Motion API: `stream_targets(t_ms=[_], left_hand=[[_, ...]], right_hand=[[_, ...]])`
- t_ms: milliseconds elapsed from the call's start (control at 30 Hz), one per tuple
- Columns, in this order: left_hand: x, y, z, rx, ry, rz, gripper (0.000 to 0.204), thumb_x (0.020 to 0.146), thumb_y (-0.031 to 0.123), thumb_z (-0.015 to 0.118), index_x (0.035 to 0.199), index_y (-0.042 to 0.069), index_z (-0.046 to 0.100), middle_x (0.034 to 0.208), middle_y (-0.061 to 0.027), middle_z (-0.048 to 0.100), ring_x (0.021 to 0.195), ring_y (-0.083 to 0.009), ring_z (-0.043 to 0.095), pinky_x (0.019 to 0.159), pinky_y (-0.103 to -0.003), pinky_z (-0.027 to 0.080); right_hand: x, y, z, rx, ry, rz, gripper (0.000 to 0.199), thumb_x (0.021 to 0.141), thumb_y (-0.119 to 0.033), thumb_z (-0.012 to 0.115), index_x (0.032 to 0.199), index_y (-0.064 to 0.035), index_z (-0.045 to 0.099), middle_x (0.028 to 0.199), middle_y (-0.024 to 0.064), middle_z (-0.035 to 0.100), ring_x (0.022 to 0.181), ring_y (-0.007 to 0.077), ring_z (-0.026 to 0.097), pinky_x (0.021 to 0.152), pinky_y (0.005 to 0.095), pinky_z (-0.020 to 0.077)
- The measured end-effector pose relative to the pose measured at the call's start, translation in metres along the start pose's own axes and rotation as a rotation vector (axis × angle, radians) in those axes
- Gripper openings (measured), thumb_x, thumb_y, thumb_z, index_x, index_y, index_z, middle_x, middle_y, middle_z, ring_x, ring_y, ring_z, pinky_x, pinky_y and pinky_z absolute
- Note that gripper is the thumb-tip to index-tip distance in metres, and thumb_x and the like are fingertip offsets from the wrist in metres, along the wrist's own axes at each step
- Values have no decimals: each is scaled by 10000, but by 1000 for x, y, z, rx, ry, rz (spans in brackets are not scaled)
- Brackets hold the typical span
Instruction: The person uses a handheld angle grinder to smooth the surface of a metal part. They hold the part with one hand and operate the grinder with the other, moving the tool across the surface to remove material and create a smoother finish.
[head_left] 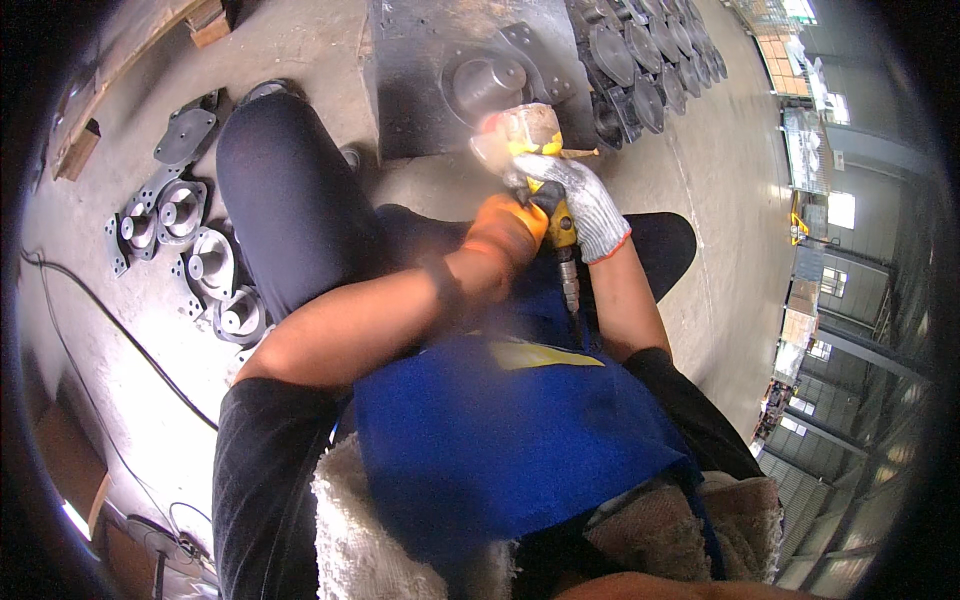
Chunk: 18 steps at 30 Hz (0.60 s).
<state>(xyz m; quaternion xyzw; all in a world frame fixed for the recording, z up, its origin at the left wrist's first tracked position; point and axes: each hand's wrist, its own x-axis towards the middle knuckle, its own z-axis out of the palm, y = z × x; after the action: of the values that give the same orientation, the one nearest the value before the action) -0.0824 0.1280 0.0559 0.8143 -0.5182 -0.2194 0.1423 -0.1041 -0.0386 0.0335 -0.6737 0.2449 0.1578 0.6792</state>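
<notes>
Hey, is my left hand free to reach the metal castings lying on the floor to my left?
Probably not as things stand: the left hand grips the yellow grinder together with the right hand, though nothing blocks the castings.

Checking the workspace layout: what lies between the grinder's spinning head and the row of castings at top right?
In the head view, the dark metal block with a round-bossed casting sits beyond the grinder; between it and the castings nothing else shows.

I see dull grey cast-metal housings (185, 235) at left frame on rough concrete floor (700, 180), a knitted cloth glove (590, 205), and a matt blue fabric apron (500, 430).
</notes>
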Motion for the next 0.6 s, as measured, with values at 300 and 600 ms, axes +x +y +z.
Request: stream_targets(t_ms=[300,600], left_hand=[[8,-3,15,-76,96,-40,238,691,130,703,922,80,677,892,-120,700,885,-273,687,777,-368,528],[24,-9,24,11,152,-97,211,876,192,528,1012,183,689,979,-77,714,890,-243,688,777,-376,533]], right_hand=[[4,1,-1,-219,5,-154,285,868,-276,658,1014,-31,663,889,37,677,762,124,640,716,249,517],[17,3,-5,-109,10,-139,273,831,-180,689,1044,-17,643,922,69,679,773,159,654,700,272,534]])
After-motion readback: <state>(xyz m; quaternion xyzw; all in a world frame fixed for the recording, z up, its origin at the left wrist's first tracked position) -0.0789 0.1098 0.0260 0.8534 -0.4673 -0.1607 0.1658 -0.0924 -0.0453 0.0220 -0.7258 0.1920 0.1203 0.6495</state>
